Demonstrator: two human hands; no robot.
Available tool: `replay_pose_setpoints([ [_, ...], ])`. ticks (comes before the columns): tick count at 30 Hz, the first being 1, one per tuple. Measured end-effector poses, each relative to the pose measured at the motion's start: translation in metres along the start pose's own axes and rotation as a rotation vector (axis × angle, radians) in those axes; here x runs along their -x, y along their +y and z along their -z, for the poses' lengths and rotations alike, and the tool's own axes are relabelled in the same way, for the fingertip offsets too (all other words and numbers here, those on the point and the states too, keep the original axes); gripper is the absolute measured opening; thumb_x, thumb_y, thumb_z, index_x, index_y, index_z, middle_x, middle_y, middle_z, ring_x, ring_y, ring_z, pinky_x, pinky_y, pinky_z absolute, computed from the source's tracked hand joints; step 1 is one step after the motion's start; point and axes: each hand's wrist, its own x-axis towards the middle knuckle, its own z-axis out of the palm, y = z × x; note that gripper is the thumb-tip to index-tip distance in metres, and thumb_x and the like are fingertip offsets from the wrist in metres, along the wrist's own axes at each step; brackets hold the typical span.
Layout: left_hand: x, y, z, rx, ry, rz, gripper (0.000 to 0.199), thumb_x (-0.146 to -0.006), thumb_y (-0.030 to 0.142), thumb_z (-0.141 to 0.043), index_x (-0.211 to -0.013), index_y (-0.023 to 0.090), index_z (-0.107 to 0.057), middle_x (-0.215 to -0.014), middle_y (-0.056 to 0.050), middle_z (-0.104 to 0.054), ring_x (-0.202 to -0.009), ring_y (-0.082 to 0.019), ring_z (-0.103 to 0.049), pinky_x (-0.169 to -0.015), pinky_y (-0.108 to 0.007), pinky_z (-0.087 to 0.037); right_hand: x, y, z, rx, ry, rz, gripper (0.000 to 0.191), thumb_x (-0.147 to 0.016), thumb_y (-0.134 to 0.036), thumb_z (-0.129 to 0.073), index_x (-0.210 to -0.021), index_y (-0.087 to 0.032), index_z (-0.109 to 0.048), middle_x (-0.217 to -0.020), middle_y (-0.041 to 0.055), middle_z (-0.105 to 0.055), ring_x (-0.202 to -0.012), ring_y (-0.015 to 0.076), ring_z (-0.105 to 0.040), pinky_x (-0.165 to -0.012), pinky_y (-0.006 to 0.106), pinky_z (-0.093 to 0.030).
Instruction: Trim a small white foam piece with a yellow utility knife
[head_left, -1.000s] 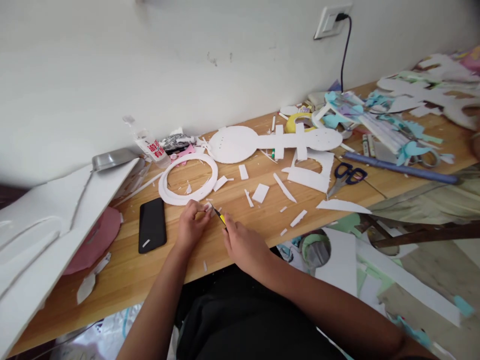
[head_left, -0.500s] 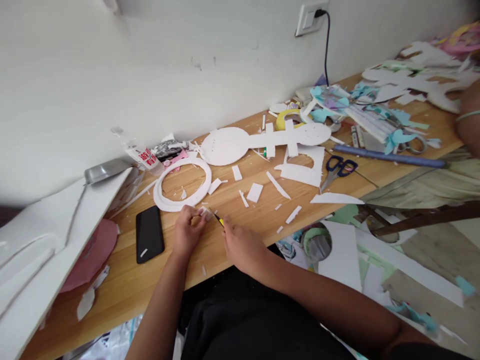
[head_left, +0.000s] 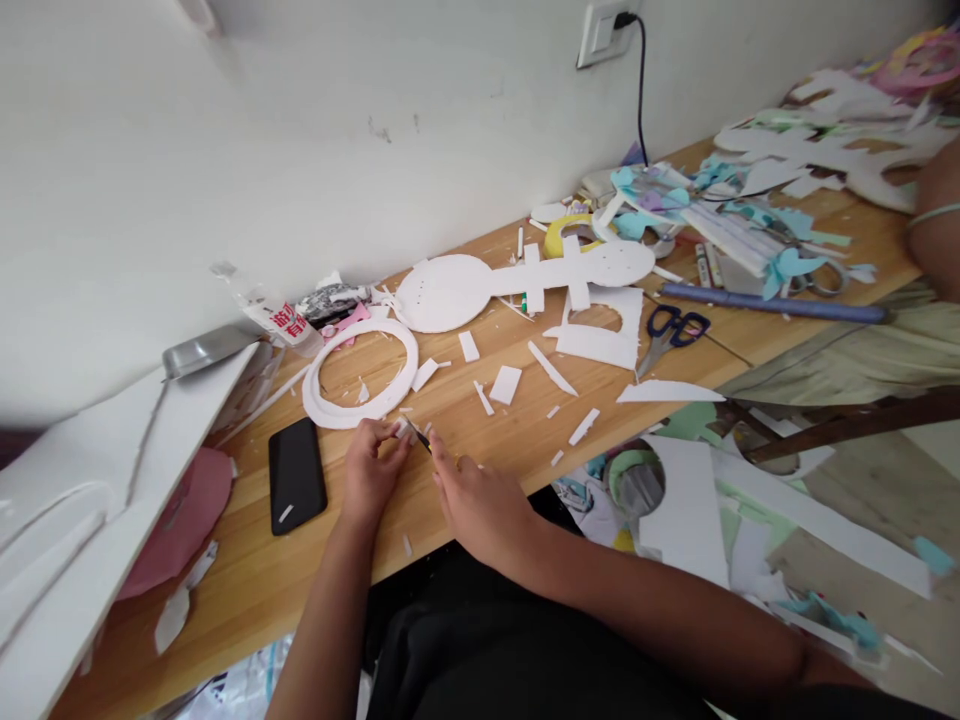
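Observation:
My left hand (head_left: 371,467) pinches a small white foam piece (head_left: 405,430) against the wooden table. In my right hand (head_left: 480,505) is a craft knife (head_left: 421,436), its blade pointing left and touching or nearly touching the foam piece; most of its handle is hidden in my fingers. Just behind my left hand lies a white foam ring (head_left: 309,395). Small foam scraps are scattered around, among them a rectangular foam block (head_left: 505,385). Farther back is a white guitar-like foam shape (head_left: 446,292) with two crossbars.
A black phone (head_left: 297,478) lies left of my hands. Scissors (head_left: 667,335), a blue rod (head_left: 780,303) and a yellow tape roll (head_left: 559,238) are to the right. A large white board (head_left: 97,500) leans at left. Another person's arm (head_left: 937,225) shows at the right edge.
The knife has moved slightly left, its blade now over the small foam piece. My right hand has shifted a little left and turned. The camera view has shifted slightly.

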Motion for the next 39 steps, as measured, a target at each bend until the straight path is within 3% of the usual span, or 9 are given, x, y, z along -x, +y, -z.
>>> replay_pose_setpoints([
  [7,0.000,0.004,-0.003,-0.010,-0.037,-0.003,0.016,-0.077,0.020,-0.069,-0.087,0.021,-0.056,-0.084,-0.001,-0.058,-0.078,-0.015,-0.059,-0.073,-0.031,-0.051,-0.007,0.001,0.002,0.003,0.011,-0.002,0.055,-0.100,-0.030,-0.027,-0.153,-0.023,-0.012,-0.091,0.0109,-0.066,-0.072,0.0250,-0.066,-0.062,0.035,-0.051],
  [19,0.000,0.006,-0.008,0.136,-0.014,0.102,0.017,-0.078,0.023,-0.068,-0.087,0.022,-0.054,-0.087,-0.001,-0.055,-0.081,-0.013,-0.060,-0.078,-0.032,-0.055,-0.003,0.005,0.005,0.020,-0.035,0.011,0.055,-0.101,-0.033,-0.027,-0.153,-0.022,-0.015,-0.093,0.0124,-0.066,-0.072,0.0238,-0.066,-0.063,0.034,-0.050],
  [28,0.001,0.006,-0.009,0.119,0.004,0.109,0.018,-0.076,0.026,-0.070,-0.083,0.022,-0.054,-0.082,0.000,-0.055,-0.078,-0.014,-0.060,-0.077,-0.032,-0.056,-0.013,0.007,0.005,0.028,-0.048,0.046,0.057,-0.099,-0.027,-0.030,-0.153,-0.019,-0.012,-0.095,0.0135,-0.067,-0.078,0.0243,-0.067,-0.067,0.034,-0.050],
  [39,0.000,0.001,-0.010,0.161,0.001,0.164,0.021,-0.076,0.028,-0.070,-0.082,0.021,-0.051,-0.083,0.001,-0.054,-0.082,-0.014,-0.062,-0.080,-0.034,-0.057,-0.007,0.010,-0.001,0.027,-0.102,-0.014,0.055,-0.099,-0.029,-0.031,-0.152,-0.019,-0.019,-0.092,0.0144,-0.068,-0.078,0.0263,-0.068,-0.068,0.036,-0.051],
])
